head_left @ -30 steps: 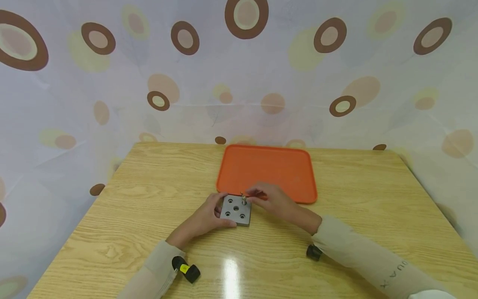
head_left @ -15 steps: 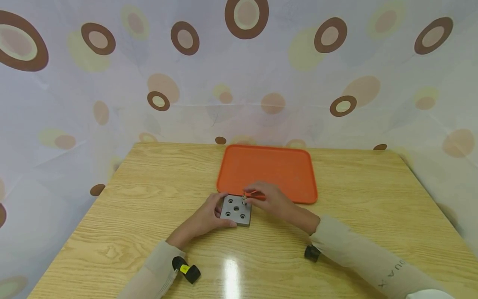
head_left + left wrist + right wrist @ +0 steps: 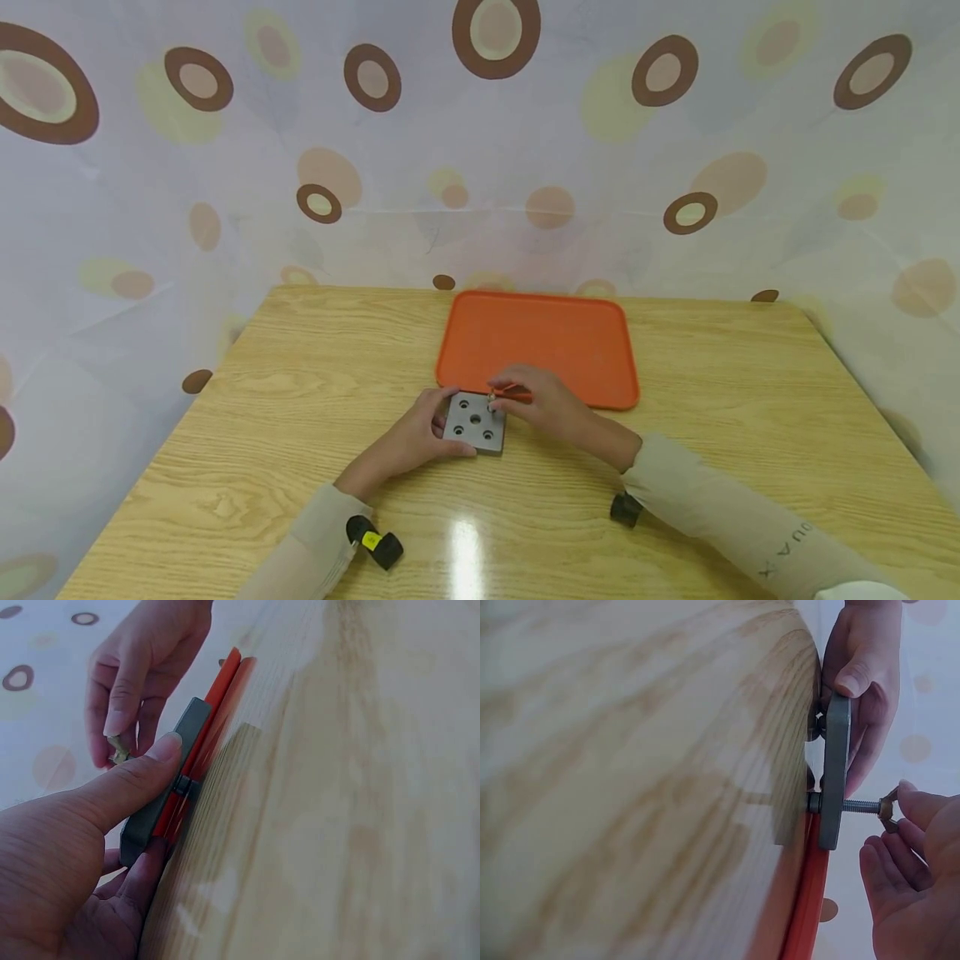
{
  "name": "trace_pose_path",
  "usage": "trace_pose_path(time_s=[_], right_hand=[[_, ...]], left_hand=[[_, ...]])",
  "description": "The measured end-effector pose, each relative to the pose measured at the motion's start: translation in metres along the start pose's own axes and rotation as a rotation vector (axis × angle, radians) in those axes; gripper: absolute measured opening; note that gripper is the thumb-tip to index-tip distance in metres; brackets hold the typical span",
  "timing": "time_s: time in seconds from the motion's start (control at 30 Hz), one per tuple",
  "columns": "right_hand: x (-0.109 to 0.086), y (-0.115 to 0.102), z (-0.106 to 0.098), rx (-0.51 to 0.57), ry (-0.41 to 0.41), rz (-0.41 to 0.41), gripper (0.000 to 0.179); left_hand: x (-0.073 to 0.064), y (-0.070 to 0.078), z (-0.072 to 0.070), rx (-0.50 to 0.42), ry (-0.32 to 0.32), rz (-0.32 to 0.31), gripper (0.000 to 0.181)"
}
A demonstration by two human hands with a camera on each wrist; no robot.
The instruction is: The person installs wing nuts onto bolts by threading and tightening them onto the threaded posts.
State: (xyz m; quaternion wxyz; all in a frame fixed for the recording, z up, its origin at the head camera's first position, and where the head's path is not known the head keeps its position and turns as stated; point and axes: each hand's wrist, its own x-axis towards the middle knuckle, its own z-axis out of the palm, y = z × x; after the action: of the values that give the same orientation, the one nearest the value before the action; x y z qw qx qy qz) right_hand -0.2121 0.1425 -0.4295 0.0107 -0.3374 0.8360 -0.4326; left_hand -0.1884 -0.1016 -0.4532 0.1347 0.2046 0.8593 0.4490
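My left hand [image 3: 411, 435] grips a square grey metal plate [image 3: 465, 427], thumb along its near edge and fingers at the far-left side. Several holes pierce the plate, one in the middle and the others near the corners. A wing screw [image 3: 862, 806] stands in the far-right corner hole. Its silver threaded shank rises well above the plate, topped by brass-coloured wings [image 3: 887, 809]. My right hand [image 3: 543, 405] pinches those wings between thumb and fingers. Short dark feet [image 3: 814, 802] show under the plate in the right wrist view.
An orange tray [image 3: 540, 333] lies right behind the plate on the wooden table [image 3: 337, 333]. A patterned sheet [image 3: 480, 167] hangs behind and at both sides. Dark wrist-camera mounts [image 3: 375, 542] sit on both sleeves.
My right hand's fingers have closed in on the wings and shifted slightly while turning them. The left hand and the plate have stayed in place.
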Motion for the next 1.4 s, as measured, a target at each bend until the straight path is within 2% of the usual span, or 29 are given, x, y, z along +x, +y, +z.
trace_pose_path(time_s=[1.03,1.4], right_hand=[[-0.0065,0.0008,-0.0059,-0.025,0.022,0.009,0.015],[-0.007,0.001,-0.0059,-0.026,0.024,-0.044,0.015]], left_hand=[[-0.0006,-0.0031,0.0022,-0.019,0.007,0.02,0.093],[-0.001,0.002,0.0,-0.013,0.002,-0.005,0.094]])
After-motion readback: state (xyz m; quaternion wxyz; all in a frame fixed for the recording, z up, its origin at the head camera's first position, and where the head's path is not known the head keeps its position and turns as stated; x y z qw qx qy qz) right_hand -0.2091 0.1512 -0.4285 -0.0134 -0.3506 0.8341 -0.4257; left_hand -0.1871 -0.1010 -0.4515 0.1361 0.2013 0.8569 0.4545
